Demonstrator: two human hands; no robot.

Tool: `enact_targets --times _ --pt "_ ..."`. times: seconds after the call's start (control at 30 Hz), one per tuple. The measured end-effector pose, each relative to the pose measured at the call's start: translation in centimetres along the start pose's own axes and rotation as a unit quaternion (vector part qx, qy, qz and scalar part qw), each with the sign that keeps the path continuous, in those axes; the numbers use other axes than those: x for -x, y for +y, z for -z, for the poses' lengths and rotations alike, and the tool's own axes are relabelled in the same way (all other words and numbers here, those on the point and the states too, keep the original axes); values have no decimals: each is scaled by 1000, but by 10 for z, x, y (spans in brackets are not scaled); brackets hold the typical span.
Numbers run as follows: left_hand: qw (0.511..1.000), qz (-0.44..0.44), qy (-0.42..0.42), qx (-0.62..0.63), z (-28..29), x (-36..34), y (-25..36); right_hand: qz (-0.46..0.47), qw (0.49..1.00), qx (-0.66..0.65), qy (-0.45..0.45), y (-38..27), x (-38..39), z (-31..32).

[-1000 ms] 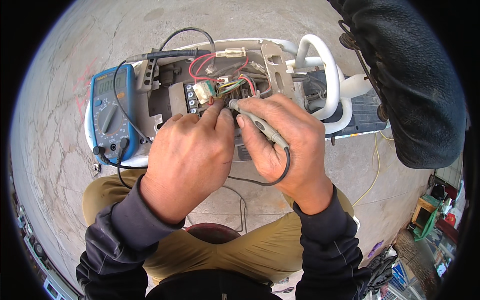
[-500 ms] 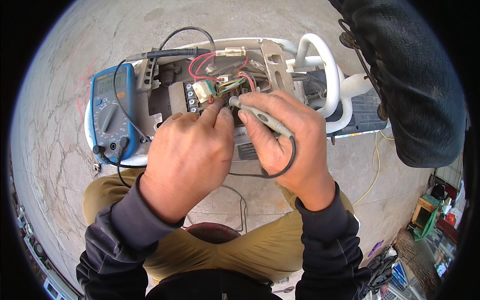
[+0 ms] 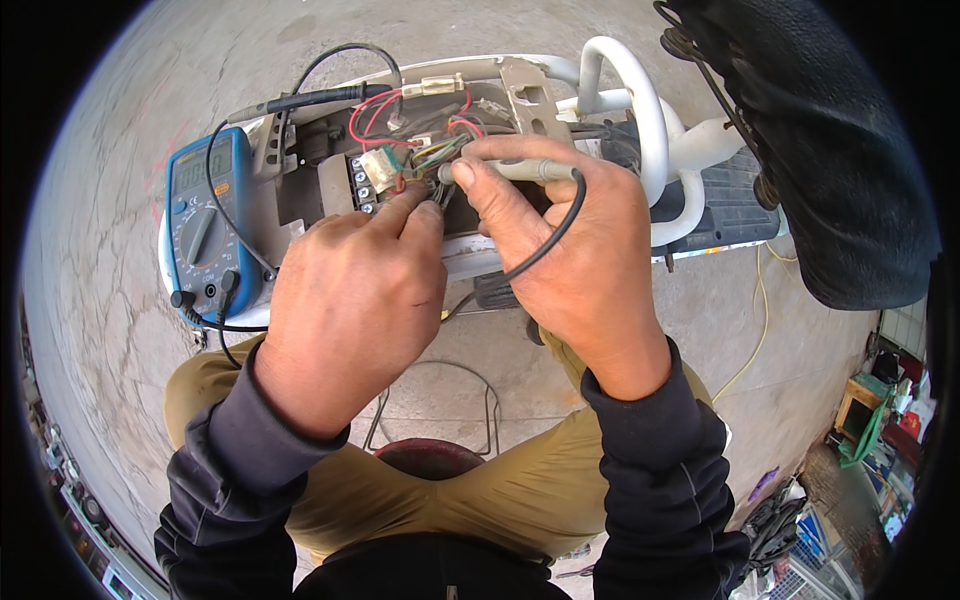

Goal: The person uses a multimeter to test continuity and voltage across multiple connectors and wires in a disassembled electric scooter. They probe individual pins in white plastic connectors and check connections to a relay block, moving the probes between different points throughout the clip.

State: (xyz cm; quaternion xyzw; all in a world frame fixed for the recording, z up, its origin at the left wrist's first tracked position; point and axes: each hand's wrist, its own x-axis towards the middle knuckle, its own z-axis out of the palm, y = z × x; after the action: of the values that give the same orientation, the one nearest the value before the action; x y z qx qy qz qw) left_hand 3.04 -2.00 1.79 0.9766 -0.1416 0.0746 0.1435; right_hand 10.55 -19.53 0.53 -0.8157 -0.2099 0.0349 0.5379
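My right hand (image 3: 570, 260) grips a grey multimeter probe (image 3: 525, 170) between thumb and index finger. The probe lies nearly level, its front end among the wires, and its black lead loops down past my thumb. My left hand (image 3: 350, 300) is closed, with thumb and index fingertips pinching into the wire bundle (image 3: 441, 192); the exact spot under them is hidden. Beside those fingertips are a white-and-green connector (image 3: 379, 168) and a screw terminal block (image 3: 361, 180). A second, black probe (image 3: 318, 98) rests by the red wires (image 3: 365, 112). The blue multimeter (image 3: 210, 225) sits at the left.
The open white vehicle body (image 3: 470, 262) lies across in front of me, with a bent white tube rail (image 3: 655, 130) at its right. A black padded seat (image 3: 830, 170) rises at the upper right. Assorted clutter (image 3: 800, 540) lies at the lower right.
The probe in my right hand has swung from a slant to nearly level, its rear end raised. My left fingers stay at the wires. The whole vehicle appears slightly farther left in view.
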Motion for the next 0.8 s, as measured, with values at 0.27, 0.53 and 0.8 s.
enact_targets --times 0.27,0.53,0.8 --pt "1000 1 -9 10 1 1 -2 19 998 -54 -31 7 0 1" --pt "1000 -19 -12 12 2 2 -7 17 1000 12 -8 0 -5 2" --pt "1000 -22 -19 3 0 1 -6 61 998 6 21 8 -9 -6"
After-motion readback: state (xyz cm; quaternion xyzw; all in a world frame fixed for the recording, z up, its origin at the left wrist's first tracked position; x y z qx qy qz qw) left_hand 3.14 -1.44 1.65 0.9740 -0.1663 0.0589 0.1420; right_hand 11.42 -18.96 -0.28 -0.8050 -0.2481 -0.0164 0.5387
